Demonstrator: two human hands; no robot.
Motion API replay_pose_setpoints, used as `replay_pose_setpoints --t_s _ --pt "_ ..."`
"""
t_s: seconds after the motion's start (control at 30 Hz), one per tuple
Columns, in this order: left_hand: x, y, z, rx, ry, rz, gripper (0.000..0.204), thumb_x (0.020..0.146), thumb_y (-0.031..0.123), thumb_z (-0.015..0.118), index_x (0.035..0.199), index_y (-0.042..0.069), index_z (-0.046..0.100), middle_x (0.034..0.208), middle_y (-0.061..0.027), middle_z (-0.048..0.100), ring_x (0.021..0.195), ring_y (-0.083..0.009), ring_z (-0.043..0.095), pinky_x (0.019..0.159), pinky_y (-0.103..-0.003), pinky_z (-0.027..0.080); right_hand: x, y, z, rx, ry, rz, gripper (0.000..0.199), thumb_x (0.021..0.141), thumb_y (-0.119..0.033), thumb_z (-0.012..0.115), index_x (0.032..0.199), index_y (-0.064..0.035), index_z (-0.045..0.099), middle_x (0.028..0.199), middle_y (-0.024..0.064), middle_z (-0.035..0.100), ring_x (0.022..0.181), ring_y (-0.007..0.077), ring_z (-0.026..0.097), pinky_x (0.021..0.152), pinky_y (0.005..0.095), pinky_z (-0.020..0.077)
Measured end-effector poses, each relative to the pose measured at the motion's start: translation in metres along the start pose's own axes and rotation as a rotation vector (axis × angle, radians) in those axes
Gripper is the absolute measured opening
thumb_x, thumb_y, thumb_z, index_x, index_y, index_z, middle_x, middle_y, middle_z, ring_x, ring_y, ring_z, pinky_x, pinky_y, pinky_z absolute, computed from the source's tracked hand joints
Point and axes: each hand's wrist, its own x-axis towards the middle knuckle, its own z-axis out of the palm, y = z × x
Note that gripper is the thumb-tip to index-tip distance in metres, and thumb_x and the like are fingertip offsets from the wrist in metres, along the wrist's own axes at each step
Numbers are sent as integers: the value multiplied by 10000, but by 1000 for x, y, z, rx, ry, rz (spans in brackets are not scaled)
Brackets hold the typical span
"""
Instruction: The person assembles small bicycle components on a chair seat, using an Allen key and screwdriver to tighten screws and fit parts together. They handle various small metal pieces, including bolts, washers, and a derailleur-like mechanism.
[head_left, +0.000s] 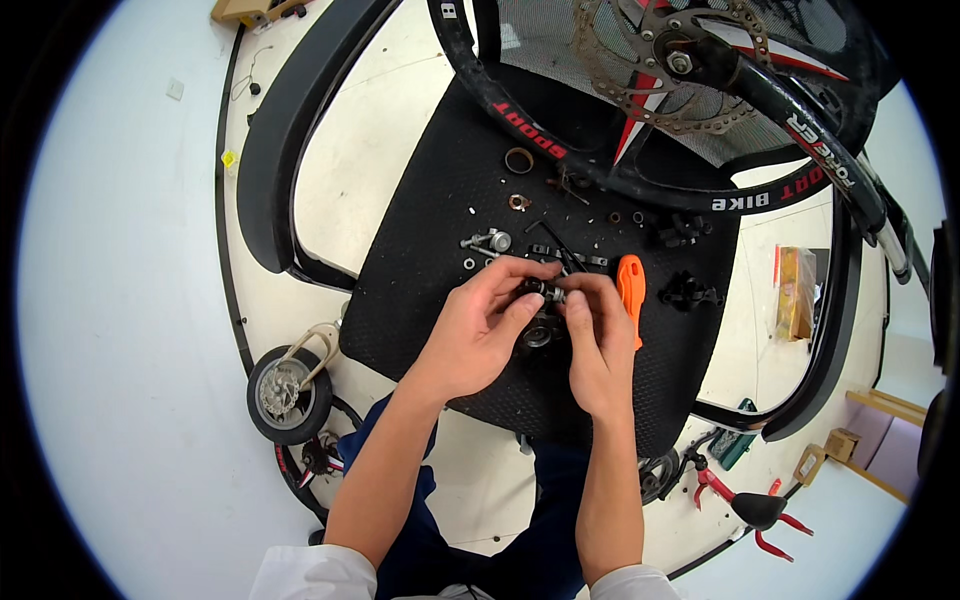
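Over the black chair seat (410, 300), my left hand (478, 328) and my right hand (600, 345) meet, both closed. Between their fingertips is a small black and silver cylindrical part (548, 291); its exact kind is hard to make out. Just below the fingers lies a dark round metal piece (538, 334), partly covered. An orange-handled tool (630, 285) rests beside my right hand. Beyond my fingers lie a black hex key (552, 237) and a dark bar-shaped part (597, 260). Several silver bolts and washers (490, 242) sit near my left hand.
A bicycle wheel with a brake disc (640, 100) and a black fork (800, 120) lean over the seat's far side. A metal ring (519, 160) and black parts (690, 291) lie on the seat. Armrests (270, 150) flank it. A small wheel (289, 394) stands left.
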Motion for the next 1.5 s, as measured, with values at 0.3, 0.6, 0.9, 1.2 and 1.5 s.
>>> replay_pose_setpoints --t_s 0.3,0.6,0.9,1.2,1.5 --pt "-1 -2 0 -90 23 28 244 941 -56 593 1122 21 448 1358 -226 587 1244 -223 589 1024 -332 484 0 2 -4 30 -70 1 142 1001 -124 575 1011 12 617 806 46 620 705 106 560 679 266 484" --pt "0 -1 -3 24 22 3 229 900 -78 650 1016 17 476 1356 -217 588 1252 -228 589 997 -346 518 5 15 4 45 -80 72 162 1000 -128 581 1017 20 644 820 49 618 722 111 576 659 255 470" --pt "1 -3 -12 365 35 85 468 841 23 750 1259 -4 540 1331 -179 606 1180 -235 629 944 -361 552 11 19 -3 286 -184 21 211 962 -21 624 1150 51 687 1070 77 647 904 118 632 787 259 529" --pt "-1 -8 -13 329 90 73 578 781 46 799 1284 -9 517 1126 -200 695 978 -288 725 862 -363 570 12 18 -2 259 -14 78 167 892 23 711 1055 58 718 978 80 718 894 122 674 799 232 534" --pt "0 -3 -16 333 68 -38 584 738 41 850 1231 -48 550 1096 -170 708 991 -182 696 878 -317 558 11 21 2 42 -3 73 159 924 -76 711 1022 49 709 907 76 724 757 104 640 698 237 501"
